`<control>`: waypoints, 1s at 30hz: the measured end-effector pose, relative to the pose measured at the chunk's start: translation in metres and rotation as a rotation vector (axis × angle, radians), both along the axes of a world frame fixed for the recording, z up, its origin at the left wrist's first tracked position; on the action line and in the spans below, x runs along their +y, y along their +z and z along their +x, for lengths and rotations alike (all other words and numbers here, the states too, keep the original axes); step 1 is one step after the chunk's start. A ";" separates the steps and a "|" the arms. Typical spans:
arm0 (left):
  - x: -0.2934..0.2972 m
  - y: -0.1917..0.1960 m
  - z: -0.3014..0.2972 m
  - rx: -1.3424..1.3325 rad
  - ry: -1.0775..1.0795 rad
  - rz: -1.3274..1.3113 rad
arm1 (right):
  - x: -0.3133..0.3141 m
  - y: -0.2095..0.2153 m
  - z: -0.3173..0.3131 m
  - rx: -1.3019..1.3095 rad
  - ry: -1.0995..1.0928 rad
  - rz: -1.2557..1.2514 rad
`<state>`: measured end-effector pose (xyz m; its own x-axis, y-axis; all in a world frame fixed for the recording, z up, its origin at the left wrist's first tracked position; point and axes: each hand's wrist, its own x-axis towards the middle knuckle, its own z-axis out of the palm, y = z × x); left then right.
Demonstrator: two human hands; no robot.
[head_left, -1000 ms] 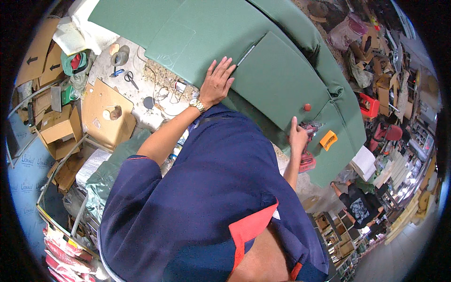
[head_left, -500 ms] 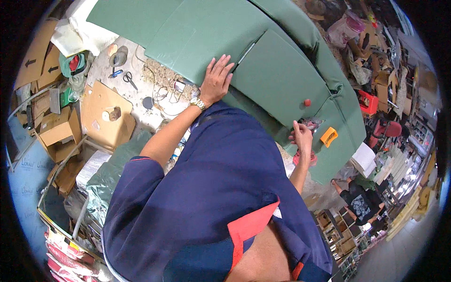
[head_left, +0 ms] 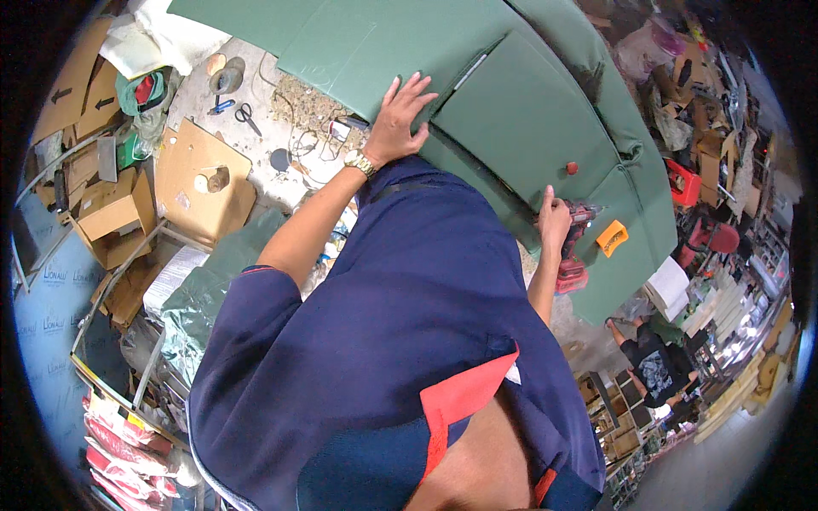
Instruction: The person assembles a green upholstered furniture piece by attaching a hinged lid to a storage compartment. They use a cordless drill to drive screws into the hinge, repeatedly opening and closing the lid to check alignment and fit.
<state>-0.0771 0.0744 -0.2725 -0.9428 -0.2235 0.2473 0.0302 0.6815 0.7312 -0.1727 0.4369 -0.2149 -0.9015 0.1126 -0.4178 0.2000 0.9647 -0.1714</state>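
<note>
A large green upholstered piece [head_left: 332,51] lies in front of me, with a separate green padded panel [head_left: 511,111] on top. My left hand [head_left: 398,122] rests on the green covering beside the panel's left end, fingers spread. At the panel's near right edge is my right hand [head_left: 554,217], its fingers bent around that edge; some fingertips are hidden. Just right of it lies a red and black cordless drill [head_left: 573,243]. On the panel sits a small red round piece [head_left: 572,169]. Beyond the drill is an orange plastic piece [head_left: 612,238].
At left, scissors [head_left: 248,118], a blue-handled tool [head_left: 222,106] and a cardboard sheet [head_left: 200,187] lie on a pale surface. An open cardboard box [head_left: 115,209] stands further left. A person [head_left: 656,362] is at the far right, near cluttered shelving and a red case [head_left: 683,184].
My right hand has shifted slightly up along the panel edge, and more of the drill now shows. My left hand stays on the green covering with its fingers spread wider. The whole view has shifted slightly.
</note>
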 end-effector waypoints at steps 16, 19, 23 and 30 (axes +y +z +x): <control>-0.019 -0.016 -0.018 0.054 -0.195 -0.369 | -0.010 -0.035 0.003 0.090 -0.552 -0.614; -0.017 -0.021 -0.015 0.090 -0.207 -0.487 | -0.013 -0.029 0.005 0.001 -0.629 -0.707; -0.016 -0.024 -0.010 0.129 -0.170 -0.430 | -0.025 -0.019 0.014 -0.005 -0.729 -0.731; -0.019 -0.018 -0.011 0.129 -0.099 -0.202 | -0.030 -0.016 0.005 -0.065 -0.589 -0.412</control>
<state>-0.0876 0.0553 -0.2905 -0.9156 -0.0653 0.3968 0.1883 0.8023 0.5665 -0.1679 0.4066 -0.2310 -0.7113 0.3942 -0.5820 0.6894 0.5530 -0.4680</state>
